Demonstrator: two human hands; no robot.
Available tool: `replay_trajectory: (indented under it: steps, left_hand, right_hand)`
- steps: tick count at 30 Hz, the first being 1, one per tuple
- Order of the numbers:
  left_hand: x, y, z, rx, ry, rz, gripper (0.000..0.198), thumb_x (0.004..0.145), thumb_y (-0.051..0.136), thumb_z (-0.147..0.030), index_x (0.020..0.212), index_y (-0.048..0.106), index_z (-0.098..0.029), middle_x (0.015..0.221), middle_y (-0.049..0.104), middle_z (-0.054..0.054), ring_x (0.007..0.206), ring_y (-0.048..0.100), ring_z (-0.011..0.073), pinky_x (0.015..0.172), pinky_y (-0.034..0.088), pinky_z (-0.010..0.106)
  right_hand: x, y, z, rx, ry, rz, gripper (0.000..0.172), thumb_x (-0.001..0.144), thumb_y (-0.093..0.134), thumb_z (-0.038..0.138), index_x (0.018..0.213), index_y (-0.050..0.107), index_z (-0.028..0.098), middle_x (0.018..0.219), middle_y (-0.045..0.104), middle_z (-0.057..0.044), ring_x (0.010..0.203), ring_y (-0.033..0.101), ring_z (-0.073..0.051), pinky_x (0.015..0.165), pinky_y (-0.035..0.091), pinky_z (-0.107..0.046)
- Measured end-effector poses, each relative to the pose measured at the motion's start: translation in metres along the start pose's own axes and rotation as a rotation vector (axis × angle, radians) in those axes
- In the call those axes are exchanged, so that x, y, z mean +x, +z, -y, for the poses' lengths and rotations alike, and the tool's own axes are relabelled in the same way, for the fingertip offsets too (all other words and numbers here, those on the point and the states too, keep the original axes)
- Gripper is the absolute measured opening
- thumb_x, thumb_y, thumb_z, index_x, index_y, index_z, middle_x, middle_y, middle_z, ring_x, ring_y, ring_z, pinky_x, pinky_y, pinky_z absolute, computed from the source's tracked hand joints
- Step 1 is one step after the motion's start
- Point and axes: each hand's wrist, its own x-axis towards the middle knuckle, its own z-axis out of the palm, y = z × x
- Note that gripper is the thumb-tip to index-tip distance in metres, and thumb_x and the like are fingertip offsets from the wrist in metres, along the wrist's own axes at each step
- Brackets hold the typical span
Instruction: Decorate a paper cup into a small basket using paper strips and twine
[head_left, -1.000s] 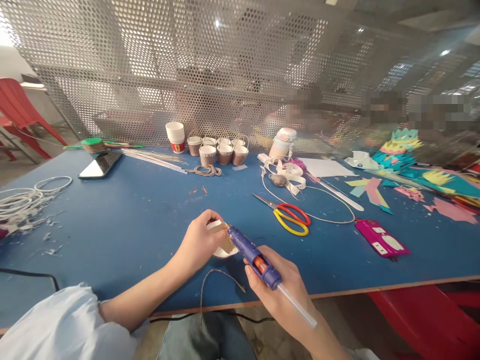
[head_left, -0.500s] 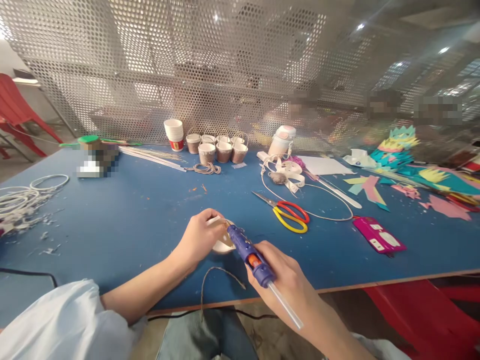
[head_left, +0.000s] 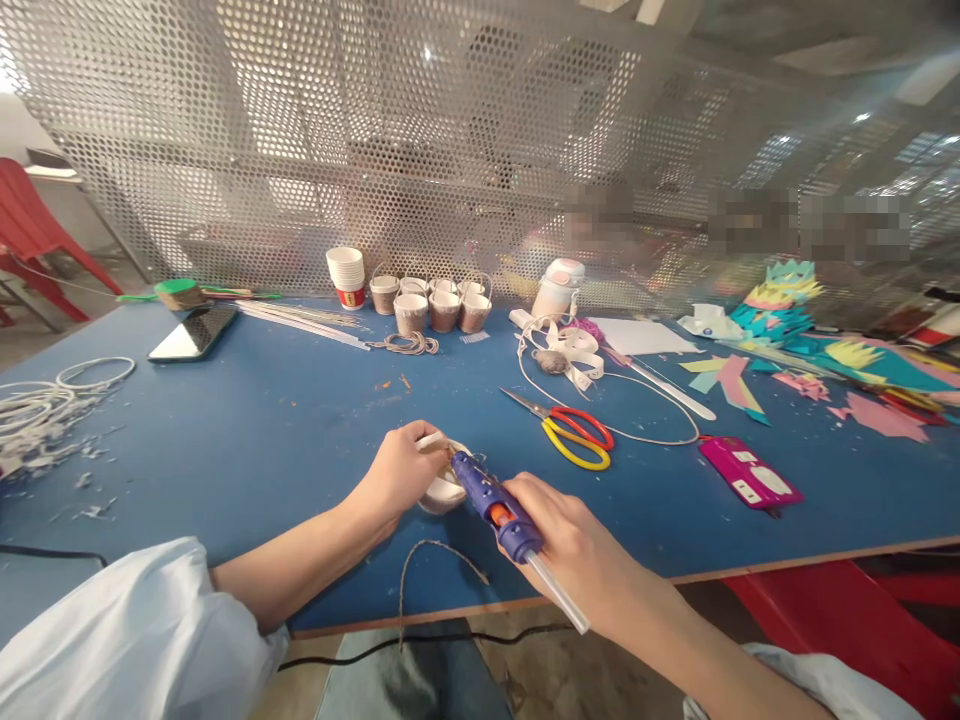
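In the head view my right hand (head_left: 566,535) is wrapped round a dark blue hot glue gun (head_left: 480,485) with a clear glue stick (head_left: 561,592) standing out of its back end. Its nozzle points at the rim of a small paper cup (head_left: 444,494). My left hand (head_left: 401,468) is closed on the far left side of that cup, and a short white piece (head_left: 430,440) shows at its fingertips. The nozzle tip and the left fingertips nearly meet, so the exact contact is hidden. A loose length of twine (head_left: 427,545) curls over the table edge below the cup.
Red-and-yellow scissors (head_left: 574,430) lie right of the cup. Behind stand several twine-wrapped cups (head_left: 442,310), a stack of paper cups (head_left: 345,275) and a bottle (head_left: 559,290). A pink pouch (head_left: 750,472) is at right, a phone (head_left: 193,333) and white cord (head_left: 45,400) at left.
The view has shifted slightly. Both hands keep their hold on the cup and the glue gun, with the nozzle still at the cup's rim.
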Motion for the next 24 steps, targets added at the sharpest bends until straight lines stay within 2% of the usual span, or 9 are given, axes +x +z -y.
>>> replay_trajectory:
  steps: [5, 13, 18, 22, 24]
  left_hand:
    - [0.0, 0.001, -0.002, -0.012, -0.011, -0.001, 0.008, 0.061, 0.061, -0.017, 0.069, 0.059, -0.017, 0.057, 0.062, -0.001, 0.05, 0.054, 0.0116, 0.045, 0.039, 0.02]
    - [-0.002, 0.002, -0.006, 0.026, -0.023, -0.011, 0.006, 0.065, 0.057, -0.014, 0.071, 0.057, -0.017, 0.056, 0.057, -0.003, 0.05, 0.049, 0.0101, 0.045, 0.035, 0.019]
    - [-0.004, 0.004, -0.004, 0.048, -0.011, -0.02, 0.004, 0.066, 0.058, -0.014, 0.069, 0.056, -0.017, 0.057, 0.058, -0.002, 0.051, 0.05, 0.0106, 0.045, 0.035, 0.019]
    - [-0.006, 0.005, -0.004, 0.069, -0.009, -0.026, 0.004, 0.066, 0.059, -0.016, 0.068, 0.055, -0.017, 0.055, 0.057, -0.002, 0.05, 0.05, 0.0109, 0.047, 0.035, 0.02]
    - [-0.007, 0.005, -0.004, 0.073, -0.016, -0.028, 0.005, 0.066, 0.059, -0.016, 0.069, 0.055, -0.018, 0.054, 0.057, -0.003, 0.049, 0.05, 0.0107, 0.047, 0.035, 0.02]
  right_hand:
    - [0.004, -0.003, -0.001, -0.082, -0.023, 0.036, 0.024, 0.075, 0.041, -0.001, 0.087, 0.047, 0.019, 0.074, 0.052, 0.0, 0.057, 0.048, -0.015, 0.052, 0.035, -0.027]
    - [0.003, 0.0, 0.008, -0.295, 0.01, 0.108, 0.017, 0.082, 0.041, 0.004, 0.084, 0.044, 0.02, 0.073, 0.05, 0.0, 0.054, 0.047, -0.017, 0.05, 0.027, -0.031]
    - [0.0, -0.004, 0.023, -0.469, -0.022, 0.188, 0.023, 0.075, 0.046, 0.0, 0.083, 0.041, 0.021, 0.075, 0.052, -0.002, 0.056, 0.052, -0.018, 0.046, 0.021, -0.032]
    - [-0.001, -0.007, 0.034, -0.563, -0.001, 0.186, 0.024, 0.073, 0.049, 0.0, 0.078, 0.04, 0.022, 0.071, 0.049, 0.0, 0.051, 0.051, -0.015, 0.042, 0.022, -0.03]
    - [0.0, -0.009, 0.039, -0.65, -0.035, 0.232, 0.03, 0.066, 0.05, -0.004, 0.072, 0.038, 0.022, 0.069, 0.048, -0.001, 0.054, 0.052, -0.016, 0.04, 0.022, -0.03]
